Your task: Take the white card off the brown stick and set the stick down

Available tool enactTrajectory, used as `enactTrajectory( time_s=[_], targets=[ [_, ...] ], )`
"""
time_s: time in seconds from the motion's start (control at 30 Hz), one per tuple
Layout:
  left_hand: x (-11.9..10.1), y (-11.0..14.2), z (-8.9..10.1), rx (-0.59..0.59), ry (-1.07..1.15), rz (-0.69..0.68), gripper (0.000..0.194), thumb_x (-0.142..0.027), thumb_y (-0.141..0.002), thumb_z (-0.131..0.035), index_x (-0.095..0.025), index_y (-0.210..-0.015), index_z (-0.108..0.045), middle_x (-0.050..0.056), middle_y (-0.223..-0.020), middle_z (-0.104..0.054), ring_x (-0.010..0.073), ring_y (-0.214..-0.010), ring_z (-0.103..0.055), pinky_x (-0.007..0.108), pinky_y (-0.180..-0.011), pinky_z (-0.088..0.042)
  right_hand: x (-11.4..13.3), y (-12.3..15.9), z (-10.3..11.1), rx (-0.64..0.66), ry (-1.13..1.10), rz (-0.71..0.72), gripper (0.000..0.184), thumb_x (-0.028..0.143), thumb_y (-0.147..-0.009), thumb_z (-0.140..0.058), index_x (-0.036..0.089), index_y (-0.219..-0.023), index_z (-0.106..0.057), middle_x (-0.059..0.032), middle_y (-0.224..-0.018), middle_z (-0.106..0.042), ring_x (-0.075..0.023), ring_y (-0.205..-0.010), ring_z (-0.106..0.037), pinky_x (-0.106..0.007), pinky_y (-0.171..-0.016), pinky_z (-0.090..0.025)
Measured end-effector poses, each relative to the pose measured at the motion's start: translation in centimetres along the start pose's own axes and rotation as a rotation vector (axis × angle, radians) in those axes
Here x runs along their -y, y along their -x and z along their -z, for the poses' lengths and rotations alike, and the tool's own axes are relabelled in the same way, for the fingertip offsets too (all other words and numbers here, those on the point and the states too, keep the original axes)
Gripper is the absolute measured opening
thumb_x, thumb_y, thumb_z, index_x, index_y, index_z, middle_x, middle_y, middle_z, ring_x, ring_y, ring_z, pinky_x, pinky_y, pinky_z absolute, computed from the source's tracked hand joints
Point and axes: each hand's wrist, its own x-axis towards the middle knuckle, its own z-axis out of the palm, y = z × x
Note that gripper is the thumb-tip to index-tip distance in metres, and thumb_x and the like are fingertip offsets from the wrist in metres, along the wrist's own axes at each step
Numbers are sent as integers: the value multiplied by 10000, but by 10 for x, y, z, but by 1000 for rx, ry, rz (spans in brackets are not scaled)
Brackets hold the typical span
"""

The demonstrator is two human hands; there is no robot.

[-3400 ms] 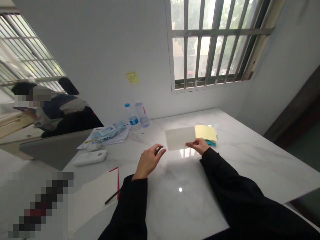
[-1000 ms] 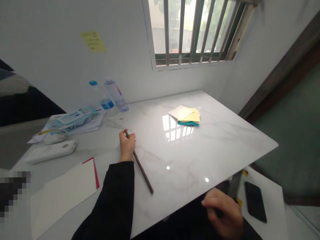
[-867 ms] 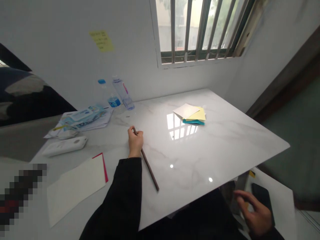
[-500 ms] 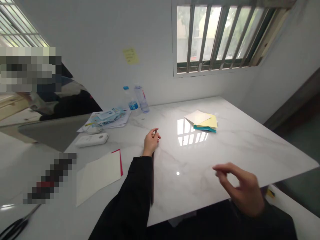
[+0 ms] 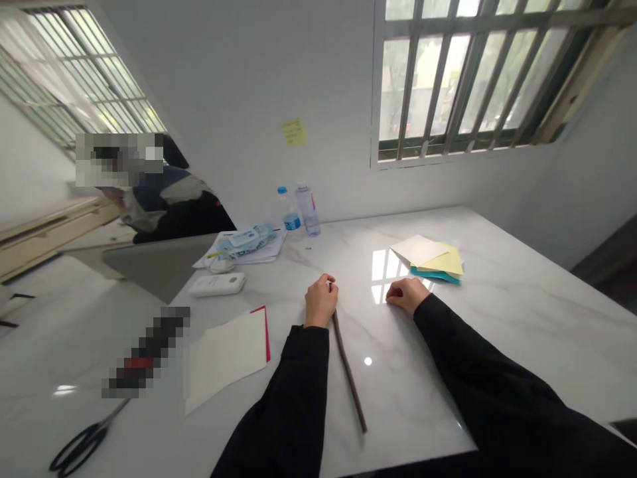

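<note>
My left hand (image 5: 321, 302) rests on the white marbled table with its fingers curled round the far end of a thin brown stick (image 5: 351, 375). The stick runs from that hand towards the table's near edge, slightly bent. My right hand (image 5: 408, 295) is down on the table to the right, thumb and fingertips pinched together at the window's reflection. Whatever sits between those fingertips is too small or hidden to make out. Just beyond this hand lies a stack of coloured paper (image 5: 423, 252), cream and yellow over teal.
Left of my arm lies a cream sheet (image 5: 229, 355) over a red one. Scissors (image 5: 82, 445), a white device (image 5: 217, 284), papers with blue packets (image 5: 246, 242) and two plastic bottles (image 5: 308, 211) stand or lie further left and back. A person (image 5: 174, 206) sits beyond a grey partition.
My right hand has come forward and left from above the near edge to the tabletop. The stick now shows more fully beside my left arm. The view has shifted a little left and up.
</note>
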Motion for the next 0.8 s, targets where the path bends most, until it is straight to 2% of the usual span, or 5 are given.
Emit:
enactTrajectory(
  time_s=[0.2,0.33,0.57,0.67,0.8],
  targets=[
    [-9,9,9,-33,-27,-47,251,-324,-975,-619,-191,-1184,-660,43,-1002,-705,187,-880,-681,373,-853,-561,-12,-2,-15,-47,-193,66,52,264,-741,-708,219,-716,-717,13,-646,-702,-161,-606,-634,-283,-654,-489],
    [-2,48,48,-58,-53,-118,264,-340,-937,-594,-277,-1177,-684,0,-942,-716,163,-769,-673,296,-801,-537,-19,-9,-25,-90,-380,37,192,377,-859,-577,203,-820,-650,6,-625,-684,-150,-479,-619,-265,-524,-493],
    [121,122,131,-220,-356,-70,590,-571,-905,-452,-242,-1367,-614,147,-1521,-504,383,-1416,-438,578,-1173,-306,-20,-22,-35,-163,-608,27,198,387,-818,-630,194,-773,-620,-13,-637,-702,-151,-488,-648,-247,-495,-500],
    [176,134,134,-133,-506,151,703,-612,-902,-385,-249,-1489,-516,127,-1611,-404,437,-1493,-308,664,-1150,-277,-19,-27,-34,-193,-661,21,205,390,-803,-656,194,-750,-621,-25,-658,-719,-152,-493,-651,-250,-494,-505],
    [195,140,125,-66,-553,165,699,-598,-951,-309,-264,-1552,-433,73,-1655,-340,381,-1533,-248,595,-1202,-229,-20,-28,-36,-201,-701,24,216,401,-776,-693,200,-725,-632,-19,-610,-699,-149,-472,-625,-250,-473,-492]
  ],
)
